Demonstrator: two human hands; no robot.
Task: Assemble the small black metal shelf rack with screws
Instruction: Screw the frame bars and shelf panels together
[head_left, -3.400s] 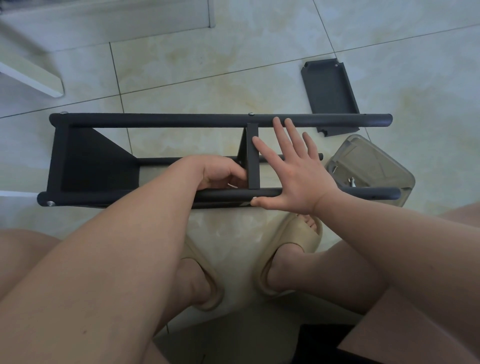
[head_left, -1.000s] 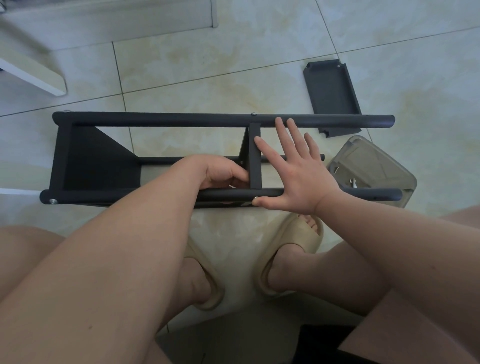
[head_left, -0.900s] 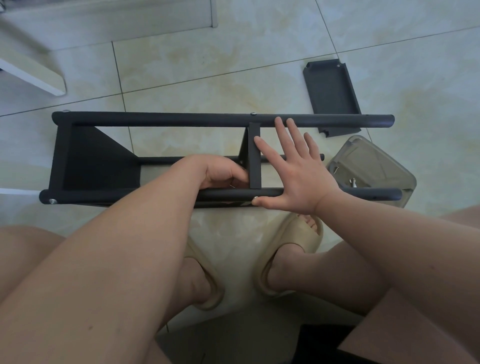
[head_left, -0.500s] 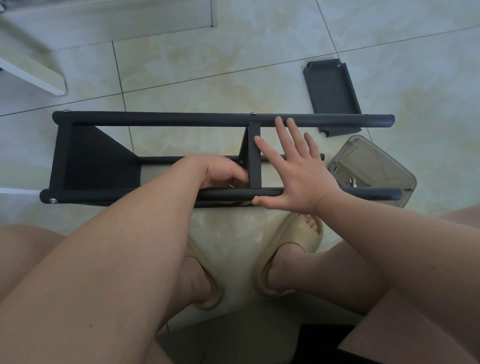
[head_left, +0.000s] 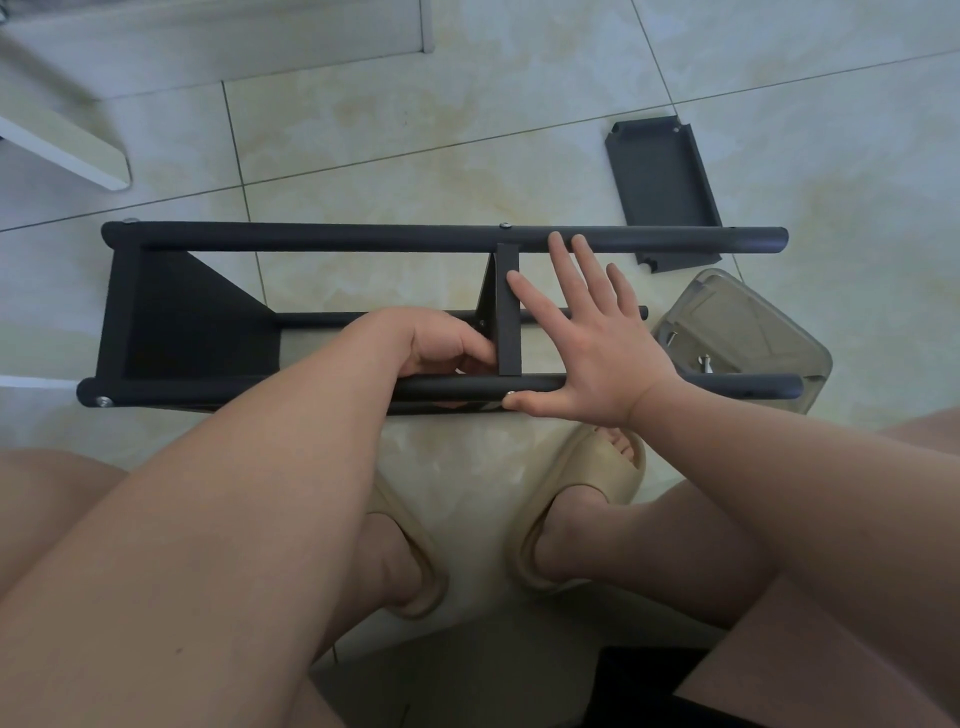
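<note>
The small black metal shelf rack (head_left: 322, 238) lies on its side on the pale tiled floor (head_left: 415, 130), long axis left to right, free tube ends pointing right. Two shelf panels are fitted; one loose black panel (head_left: 662, 192) lies beyond. The right hand (head_left: 597, 353) presses it, fingers spread. The left hand (head_left: 441, 343) curls beside the middle panel; whether it pinches anything is hidden.

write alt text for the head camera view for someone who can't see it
A seated person assembles a black metal rack lying on a tiled floor: the right hand spreads flat across its tubes beside the middle shelf panel, the left hand curls against that panel's other side. A loose shelf panel and a clear container lie at right.
</note>
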